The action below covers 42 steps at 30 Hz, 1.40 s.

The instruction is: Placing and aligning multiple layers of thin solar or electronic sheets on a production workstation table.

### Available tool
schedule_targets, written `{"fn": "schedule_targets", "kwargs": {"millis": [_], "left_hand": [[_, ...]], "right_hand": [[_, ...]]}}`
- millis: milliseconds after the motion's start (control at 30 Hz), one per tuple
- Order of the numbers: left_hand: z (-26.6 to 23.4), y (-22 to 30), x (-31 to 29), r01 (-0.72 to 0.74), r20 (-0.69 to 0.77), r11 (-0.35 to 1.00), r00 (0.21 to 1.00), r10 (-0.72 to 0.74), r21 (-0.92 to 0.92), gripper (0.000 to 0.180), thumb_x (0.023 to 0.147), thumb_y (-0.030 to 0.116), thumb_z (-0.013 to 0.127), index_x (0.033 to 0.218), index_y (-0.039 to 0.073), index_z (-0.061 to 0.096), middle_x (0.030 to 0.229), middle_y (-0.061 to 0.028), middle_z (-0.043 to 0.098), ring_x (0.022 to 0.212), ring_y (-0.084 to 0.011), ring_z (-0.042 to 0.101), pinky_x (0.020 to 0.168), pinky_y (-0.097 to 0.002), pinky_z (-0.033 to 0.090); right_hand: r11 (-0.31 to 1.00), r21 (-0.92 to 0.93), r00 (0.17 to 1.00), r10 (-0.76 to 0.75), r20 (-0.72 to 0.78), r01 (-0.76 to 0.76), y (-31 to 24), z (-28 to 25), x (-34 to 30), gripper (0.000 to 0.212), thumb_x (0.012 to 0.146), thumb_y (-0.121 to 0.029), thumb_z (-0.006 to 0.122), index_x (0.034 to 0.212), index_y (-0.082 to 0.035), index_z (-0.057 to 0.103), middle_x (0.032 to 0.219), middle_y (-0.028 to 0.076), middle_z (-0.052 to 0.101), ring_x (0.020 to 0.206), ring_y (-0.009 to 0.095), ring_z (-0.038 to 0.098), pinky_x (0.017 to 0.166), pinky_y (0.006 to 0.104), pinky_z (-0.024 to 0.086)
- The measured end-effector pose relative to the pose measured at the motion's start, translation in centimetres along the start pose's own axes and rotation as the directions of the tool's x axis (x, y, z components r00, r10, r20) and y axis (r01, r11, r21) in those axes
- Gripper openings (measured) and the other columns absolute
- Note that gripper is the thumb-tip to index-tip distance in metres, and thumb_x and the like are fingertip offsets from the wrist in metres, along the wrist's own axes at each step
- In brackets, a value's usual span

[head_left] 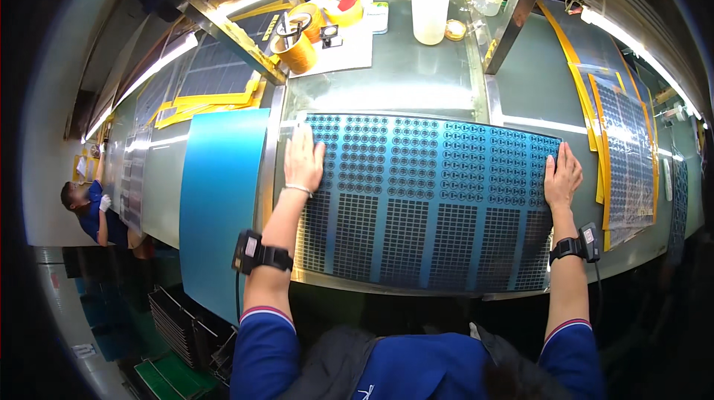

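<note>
A large blue panel [416, 229] lies before me on the light table, printed with rows of dark rounded shapes in its far half and dark grids in its near half. My left hand [303, 162] holds its left edge near the far corner, fingers stretched along the edge and thumb toward the printed face. At the far right corner my right hand [563, 178] grips the opposite edge, thumb over the panel and fingers along the outside. Any part of the fingers beneath the panel is hidden. Left of my left arm is a plain blue sheet [219, 199].
Orange tape rolls [297, 53] and a white bottle [430, 13] stand at the back. Metal posts [513, 21] rise from the table [394, 76]. Yellow-edged films [621, 147] lie at right. Black racks [182, 326] stand lower left; another person [104, 210] is far left.
</note>
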<state>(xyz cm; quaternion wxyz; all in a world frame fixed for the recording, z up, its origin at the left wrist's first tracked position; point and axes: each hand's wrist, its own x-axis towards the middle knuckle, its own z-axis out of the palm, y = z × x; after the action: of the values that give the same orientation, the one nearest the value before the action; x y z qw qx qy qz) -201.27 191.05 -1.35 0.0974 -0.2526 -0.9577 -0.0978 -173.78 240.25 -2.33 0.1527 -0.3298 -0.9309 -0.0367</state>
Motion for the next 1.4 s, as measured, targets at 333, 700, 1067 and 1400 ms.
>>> {"fn": "schedule_targets", "kwargs": {"millis": [333,700,1067,1400], "left_hand": [[1.8,-1.8,1.8,-0.096,-0.195,0.987,0.973,0.119,0.127,0.044,0.091,0.021,0.049,0.127,-0.004,0.048,0.130,-0.0224,0.049,0.121,-0.0344,0.046,0.104,-0.0404,0.032],[2.7,0.3,1.7,-0.051,-0.005,0.996,0.999,0.052,0.075,0.046,0.095,0.028,0.043,0.131,-0.001,0.044,0.134,-0.0189,0.046,0.126,-0.0331,0.040,0.107,-0.0383,0.028],[1.7,2.7,-5.0,0.103,0.141,0.968,0.980,-0.137,0.228,0.063,0.098,0.040,0.028,0.146,0.003,0.012,0.153,-0.0138,0.013,0.141,-0.0240,0.012,0.114,-0.0397,0.007],[-10.4,1.4,-20.1,-0.128,0.384,0.952,0.894,0.233,-0.279,0.089,0.080,0.045,0.062,0.140,-0.006,0.022,0.147,-0.0263,0.020,0.138,-0.0381,0.017,0.113,-0.0459,0.012]], "right_hand": [[0.913,0.404,0.914,-0.124,0.385,-0.047,8.1,-9.9,-15.2,0.090,0.058,-0.055,0.077,0.137,-0.026,0.045,0.152,0.010,0.016,0.140,0.032,0.009,0.111,0.0523,0.001],[0.935,0.319,0.895,-0.001,0.445,-0.157,10.8,-12.9,-19.2,0.081,0.067,-0.047,0.074,0.139,-0.026,0.041,0.153,0.009,0.015,0.140,0.032,0.012,0.111,0.0540,0.000],[0.866,0.311,0.834,-0.477,0.278,0.392,-1.3,-7.3,-7.3,0.062,0.089,-0.048,0.048,0.138,-0.011,0.038,0.147,0.010,0.031,0.138,0.028,0.023,0.111,0.0523,0.010],[0.989,0.117,0.995,-0.092,0.034,0.088,5.5,-11.3,-13.8,0.057,0.090,-0.026,0.052,0.137,0.001,0.035,0.143,0.019,0.033,0.133,0.034,0.029,0.108,0.0502,0.018]]}}
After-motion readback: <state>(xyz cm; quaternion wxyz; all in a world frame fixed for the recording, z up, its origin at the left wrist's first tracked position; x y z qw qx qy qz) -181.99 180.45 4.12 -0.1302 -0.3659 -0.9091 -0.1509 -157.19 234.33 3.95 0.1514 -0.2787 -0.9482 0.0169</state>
